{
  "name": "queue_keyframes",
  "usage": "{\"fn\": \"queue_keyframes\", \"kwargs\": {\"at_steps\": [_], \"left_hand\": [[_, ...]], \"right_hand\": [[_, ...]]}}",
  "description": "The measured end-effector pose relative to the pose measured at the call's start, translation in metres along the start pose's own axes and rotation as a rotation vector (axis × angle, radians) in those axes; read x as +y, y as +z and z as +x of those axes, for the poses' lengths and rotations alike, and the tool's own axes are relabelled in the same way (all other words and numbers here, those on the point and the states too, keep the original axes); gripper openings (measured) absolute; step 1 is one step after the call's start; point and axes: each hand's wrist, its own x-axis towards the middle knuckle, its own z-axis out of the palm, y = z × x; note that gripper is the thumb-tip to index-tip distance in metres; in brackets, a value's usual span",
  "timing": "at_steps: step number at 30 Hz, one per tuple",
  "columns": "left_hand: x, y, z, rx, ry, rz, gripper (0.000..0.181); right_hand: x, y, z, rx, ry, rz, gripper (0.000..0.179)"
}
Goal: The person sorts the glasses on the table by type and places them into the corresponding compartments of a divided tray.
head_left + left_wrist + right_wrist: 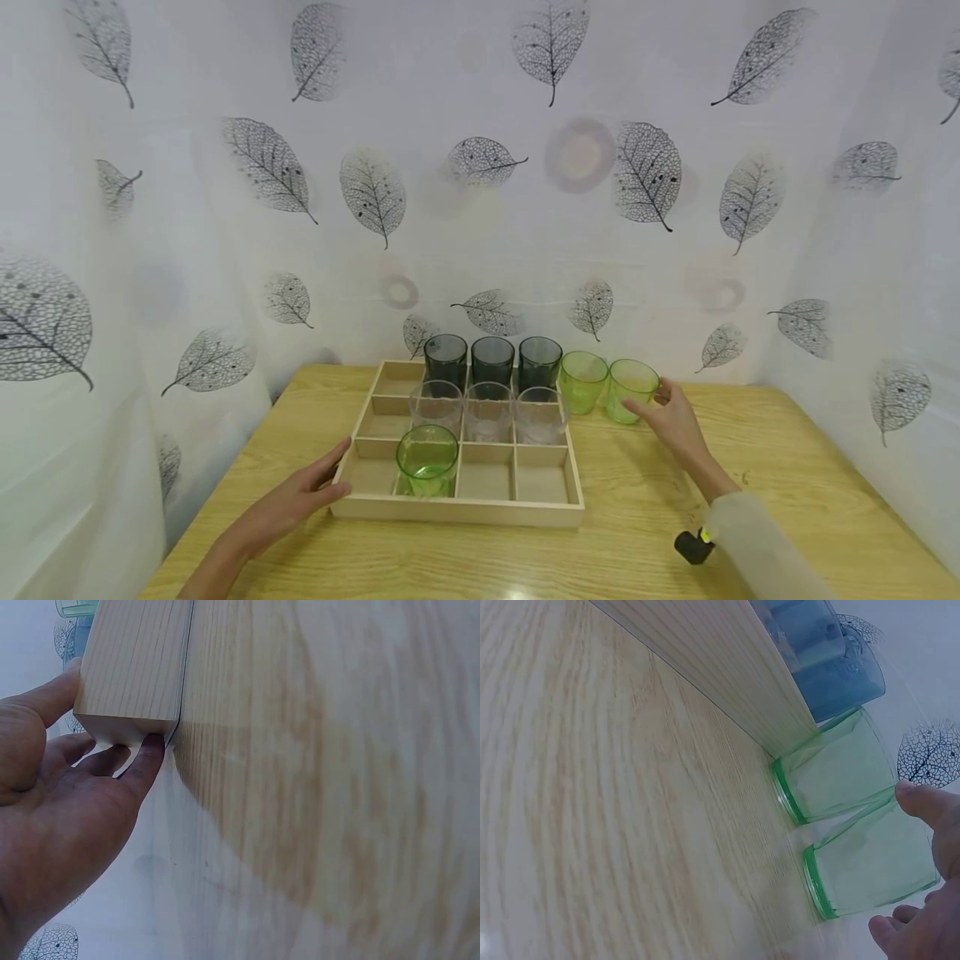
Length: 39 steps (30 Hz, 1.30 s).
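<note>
A light wooden tray point(457, 510) divided into compartments lies on the table. My left hand point(303, 492) holds its front left corner, fingers against the left side and thumb at the front corner. In the left wrist view the fingertips point(154, 746) touch the tray's end. To the right of the tray, two green glasses stand upright side by side. Around the outer green glass point(628, 404) my right hand point(671, 417) is spread, thumb in front and fingers to its right. The right wrist view shows a narrow gap between fingers and glass. Nearer the tray is the other green glass point(836, 769).
One green glass point(427, 462) stands in the tray's front row. Behind it are three clear glasses point(491, 417) and, in the back row, three dark glasses point(492, 358). A small black object point(693, 547) lies near the right sleeve. A leaf-patterned curtain point(480, 225) surrounds the table.
</note>
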Motion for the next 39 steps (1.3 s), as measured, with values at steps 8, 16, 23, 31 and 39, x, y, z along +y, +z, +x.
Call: {"fn": "queue_keyframes", "kwargs": {"at_steps": [8, 16, 23, 31, 39], "left_hand": [[0.003, 0.0, -0.001, 0.006, 0.016, 0.007, 0.075], [0.002, 0.0, -0.001, -0.008, 0.041, -0.013, 0.075], [0.004, 0.0, -0.002, -0.012, 0.029, -0.012, 0.075], [0.003, 0.0, -0.002, -0.005, 0.009, 0.019, 0.076], [0.003, 0.001, -0.001, -0.003, 0.006, 0.0, 0.076]], "right_hand": [[0.002, 0.0, 0.016, -0.04, 0.013, 0.013, 0.121], [0.002, 0.003, 0.023, -0.03, 0.009, 0.033, 0.115], [0.003, 0.005, 0.024, -0.018, -0.036, 0.063, 0.111], [0.008, 0.001, 0.01, 0.001, -0.054, 0.028, 0.11], [-0.001, -0.006, -0.02, -0.035, -0.067, 0.01, 0.109]]}}
